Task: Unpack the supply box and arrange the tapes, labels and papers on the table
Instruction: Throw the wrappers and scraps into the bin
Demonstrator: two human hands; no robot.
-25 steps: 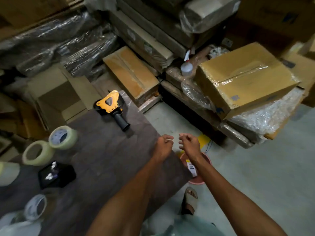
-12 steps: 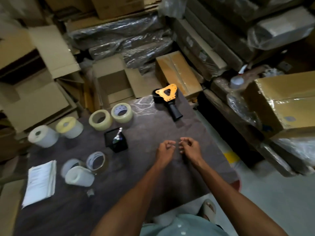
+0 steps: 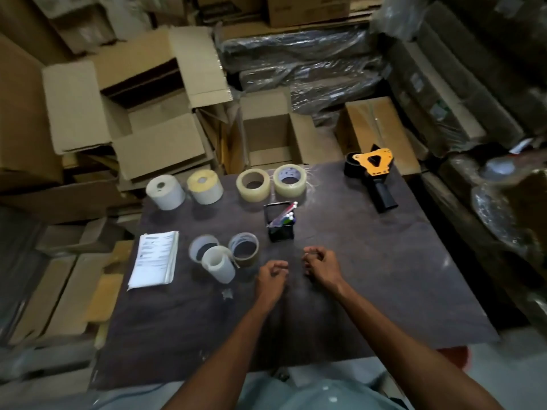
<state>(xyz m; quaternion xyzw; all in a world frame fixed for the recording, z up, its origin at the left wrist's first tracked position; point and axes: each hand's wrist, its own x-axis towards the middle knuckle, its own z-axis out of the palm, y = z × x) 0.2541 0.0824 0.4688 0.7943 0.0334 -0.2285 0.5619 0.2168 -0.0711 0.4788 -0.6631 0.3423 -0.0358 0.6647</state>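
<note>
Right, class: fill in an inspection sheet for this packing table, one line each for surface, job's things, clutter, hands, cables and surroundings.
Surface: dark table, scuffed.
Job's things: two label rolls and two clear tape rolls along the far edge; two thinner tape rolls and a white roll nearer; paper stack at left; yellow tape dispenser far right.
Clutter: black pen holder; small scrap.
Hands: left hand and right hand curled, holding nothing, over the table.
Cables: nothing seen.
Surroundings: open cardboard boxes, wrapped bundles.

papers (image 3: 154, 257): print too small to read | pen holder (image 3: 280, 222): contents blurred
</note>
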